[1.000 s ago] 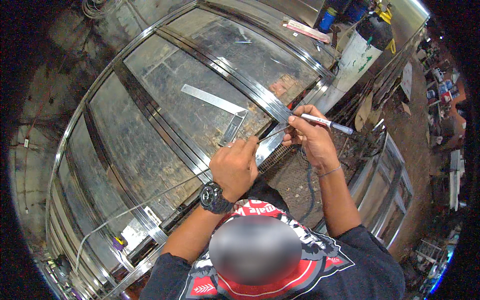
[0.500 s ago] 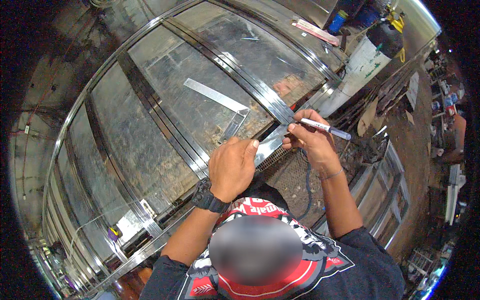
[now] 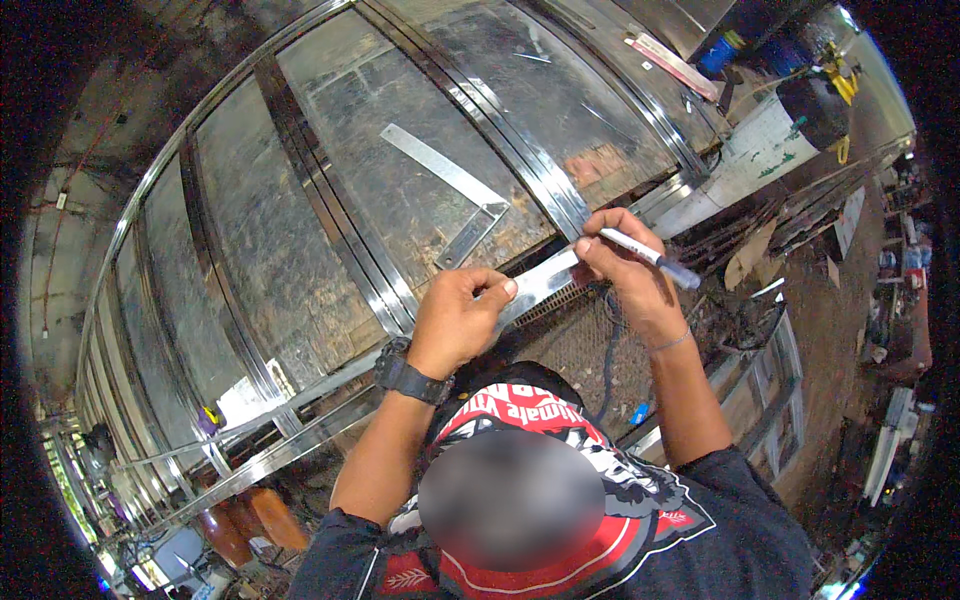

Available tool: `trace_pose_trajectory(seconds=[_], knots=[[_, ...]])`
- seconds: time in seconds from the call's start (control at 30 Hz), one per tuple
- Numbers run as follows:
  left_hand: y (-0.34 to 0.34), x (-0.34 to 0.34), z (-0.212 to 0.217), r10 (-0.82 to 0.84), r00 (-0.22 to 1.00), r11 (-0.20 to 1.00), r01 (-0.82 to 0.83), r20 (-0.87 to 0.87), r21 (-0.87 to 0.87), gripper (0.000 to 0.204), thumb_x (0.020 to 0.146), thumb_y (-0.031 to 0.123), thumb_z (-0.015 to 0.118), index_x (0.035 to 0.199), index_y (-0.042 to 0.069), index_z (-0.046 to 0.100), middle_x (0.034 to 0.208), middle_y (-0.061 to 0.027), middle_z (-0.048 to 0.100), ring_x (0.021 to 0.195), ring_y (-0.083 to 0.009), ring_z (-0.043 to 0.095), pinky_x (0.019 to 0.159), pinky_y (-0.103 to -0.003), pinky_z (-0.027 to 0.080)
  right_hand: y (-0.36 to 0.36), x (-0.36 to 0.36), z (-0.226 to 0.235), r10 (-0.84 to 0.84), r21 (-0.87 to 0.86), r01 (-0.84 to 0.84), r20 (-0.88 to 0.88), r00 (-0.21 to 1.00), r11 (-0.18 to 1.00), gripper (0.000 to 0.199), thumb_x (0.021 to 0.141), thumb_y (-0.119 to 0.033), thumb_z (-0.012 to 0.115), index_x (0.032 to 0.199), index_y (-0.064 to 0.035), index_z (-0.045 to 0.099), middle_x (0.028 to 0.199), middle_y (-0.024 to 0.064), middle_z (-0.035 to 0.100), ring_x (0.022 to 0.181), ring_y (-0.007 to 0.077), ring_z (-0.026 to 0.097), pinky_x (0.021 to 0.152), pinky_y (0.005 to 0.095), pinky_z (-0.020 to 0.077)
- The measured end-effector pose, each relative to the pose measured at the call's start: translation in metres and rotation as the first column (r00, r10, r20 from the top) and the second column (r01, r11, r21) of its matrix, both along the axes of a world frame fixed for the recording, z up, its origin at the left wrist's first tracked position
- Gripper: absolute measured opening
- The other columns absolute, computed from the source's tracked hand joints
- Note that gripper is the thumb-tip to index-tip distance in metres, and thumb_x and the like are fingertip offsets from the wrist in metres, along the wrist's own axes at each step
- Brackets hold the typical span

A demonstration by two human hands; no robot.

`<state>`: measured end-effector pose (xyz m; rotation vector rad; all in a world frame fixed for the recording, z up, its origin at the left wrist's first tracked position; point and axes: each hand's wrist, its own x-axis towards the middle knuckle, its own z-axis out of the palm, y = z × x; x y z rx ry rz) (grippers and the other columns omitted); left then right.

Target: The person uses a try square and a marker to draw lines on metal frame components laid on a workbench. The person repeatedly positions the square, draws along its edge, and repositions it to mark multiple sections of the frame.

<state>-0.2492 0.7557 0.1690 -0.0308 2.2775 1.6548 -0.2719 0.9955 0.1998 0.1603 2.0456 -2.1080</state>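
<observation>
A white marker pen (image 3: 628,243) with a greyish-purple end rests in my right hand (image 3: 632,275), which is closed around it. That hand's thumb tip meets the right end of a shiny flat metal strip (image 3: 545,281). My left hand (image 3: 458,315), fingers curled and thumb forward, grips the strip's left end; whether the strip is loose or part of the frame I cannot tell. Just beyond my hands, a metal try square (image 3: 440,172) lies on the worn board (image 3: 350,130), its stock pointing toward my left hand. Paired metal bars (image 3: 535,170) run away from my right hand.
A long metal frame (image 3: 260,468) with several crossbars spans the left and middle. At the upper right are a red-and-white long box (image 3: 675,68) and a white, paint-worn cylinder (image 3: 745,145). Another metal frame (image 3: 770,385) stands low at right. A dark cable (image 3: 610,350) hangs below my hands.
The view has shifted, so the bench appears slightly turned. Both hands stay at the metal strip, and the marker pen remains in my right hand. The left fingers look a little more raised.
</observation>
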Motion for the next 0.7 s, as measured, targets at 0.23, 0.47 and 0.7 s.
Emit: trace_pose_trajectory(seconds=[0.23,0.47,0.7], knots=[[-0.002,-0.011,0.005,0.009,0.995,1.000,-0.012,0.100,0.027,0.022,0.089,0.019,0.076,0.091,-0.003,0.078,0.075,-0.0057,0.074,0.069,-0.0102,0.062,0.064,-0.031,0.050,0.001,-0.015,0.047,0.111,0.324,0.088,-0.546,0.830,0.942,0.030,0.101,-0.027,0.064,0.112,-0.0004,0.072,0.098,0.0099,0.068,0.092,0.0140,0.063,0.082,0.0302,0.0505],[-0.013,-0.021,0.017,-0.001,0.988,0.999,-0.005,0.153,0.038,0.026,0.089,0.027,0.077,0.088,0.001,0.079,0.072,0.0018,0.067,0.065,-0.0081,0.056,0.060,-0.028,0.044,-0.017,-0.042,0.035,0.385,0.231,-0.322,-0.324,0.864,0.918,0.032,0.085,-0.022,0.083,0.074,-0.0080,0.056,0.072,0.0014,0.062,0.068,0.0054,0.057,0.056,0.0239,0.0433],[-0.013,-0.021,0.010,0.032,0.986,0.995,-0.047,0.167,0.089,0.025,0.090,0.026,0.077,0.088,0.002,0.079,0.071,0.0023,0.067,0.064,-0.0075,0.056,0.059,-0.028,0.044,-0.030,-0.047,0.017,0.406,0.313,-0.310,-0.315,0.858,0.898,0.035,0.085,-0.016,0.072,0.066,-0.0050,0.045,0.062,-0.0018,0.042,0.061,0.0062,0.037,0.053,0.0306,0.0301]])
